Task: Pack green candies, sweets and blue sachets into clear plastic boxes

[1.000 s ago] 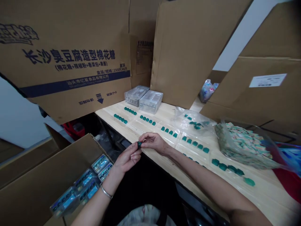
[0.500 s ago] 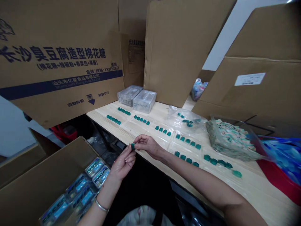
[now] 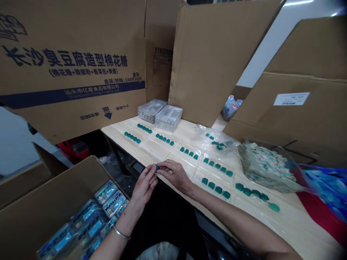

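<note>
Both my hands meet just over the table's front edge. Between the fingertips of my left hand [image 3: 145,183] and my right hand [image 3: 175,175] is a small dark green piece [image 3: 157,167], mostly covered by the fingers; its exact kind does not show. My left wrist wears a metal bangle [image 3: 121,233]. Beyond the hands, rows of similar green pieces [image 3: 217,166] lie in shallow clear plastic trays [image 3: 155,151]. A single lighter green piece [image 3: 274,207] is at the right end. More loose green pieces sit in a clear plastic bag [image 3: 200,139] behind the rows.
Stacked clear trays [image 3: 169,117] stand at the back. To the right are a bag of small sachets [image 3: 271,166] and blue packets [image 3: 328,186] in a red container [image 3: 320,213]. An open carton [image 3: 54,187] with packed boxes [image 3: 58,242] is lower left. Large cardboard [image 3: 211,61] walls the back.
The view has shifted slightly. Both hands still pinch the small green piece, which is turned a little and more covered by fingers now. The rows in the trays look the same.
</note>
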